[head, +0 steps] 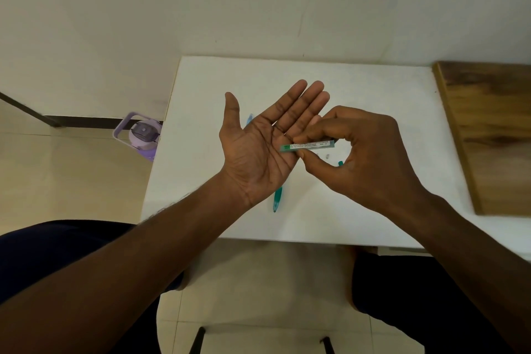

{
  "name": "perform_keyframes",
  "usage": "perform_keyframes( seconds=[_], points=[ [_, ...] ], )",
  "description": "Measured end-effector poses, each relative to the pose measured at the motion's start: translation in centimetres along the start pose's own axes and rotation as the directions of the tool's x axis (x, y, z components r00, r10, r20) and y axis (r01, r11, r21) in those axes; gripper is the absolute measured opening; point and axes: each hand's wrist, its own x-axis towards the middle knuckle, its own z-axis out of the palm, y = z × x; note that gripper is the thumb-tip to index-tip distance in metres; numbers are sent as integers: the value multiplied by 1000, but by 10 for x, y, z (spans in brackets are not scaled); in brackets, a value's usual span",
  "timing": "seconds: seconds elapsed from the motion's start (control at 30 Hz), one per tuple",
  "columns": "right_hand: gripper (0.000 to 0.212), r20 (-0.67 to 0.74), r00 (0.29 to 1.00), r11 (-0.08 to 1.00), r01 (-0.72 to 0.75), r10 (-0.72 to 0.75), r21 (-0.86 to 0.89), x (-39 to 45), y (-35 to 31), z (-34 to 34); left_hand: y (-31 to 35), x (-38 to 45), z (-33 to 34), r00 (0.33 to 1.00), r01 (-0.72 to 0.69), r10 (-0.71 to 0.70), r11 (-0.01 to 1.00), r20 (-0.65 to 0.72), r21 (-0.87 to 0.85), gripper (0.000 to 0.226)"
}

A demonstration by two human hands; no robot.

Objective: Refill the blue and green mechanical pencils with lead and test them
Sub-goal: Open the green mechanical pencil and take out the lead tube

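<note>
Over white table (359, 95): left hand (258, 149) flat, palm up, fingers spread wide, holding nothing, covering most of green pencil (277, 199) and blue pencil (249, 118). Wooden board (494, 129) at right; purple bottle (142, 135) on floor at left. Right hand (365, 158) pinches lead tube (309, 146) between thumb and forefinger: slim, clear, green-ended, labelled. Long axis near horizontal, green end pointing left, over left palm's edge.

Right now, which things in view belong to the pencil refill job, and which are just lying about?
Job:
slim clear lead tube with green end, pinched by the right hand over the open left hand
green mechanical pencil on the white table
blue pencil tip behind the left hand

Lying about:
purple water bottle on the floor
brown wooden board
</note>
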Motion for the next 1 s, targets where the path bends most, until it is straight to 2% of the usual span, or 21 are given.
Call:
perform_keyframes(
  seconds=[0.2,0.47,0.57,1.0],
  points=[
    [31,-13,998,998,60,-60,-5,-1,-1,-2,-2,-1,4,1000,10,-10,1000,-15,-2,104],
    [24,-8,996,995,89,-89,33,1,0,-4,-3,-3,6,999,6,-5,1000,-47,26,102],
    [23,2,994,994,112,-112,-4,1,1,-3,-3,-3,5,999,4,-3,1000,-44,28,103],
    [25,-5,997,997,72,-72,-41,0,8,-1,4,0,-1,1000,-5,5,1000,7,-12,104]
  ],
)
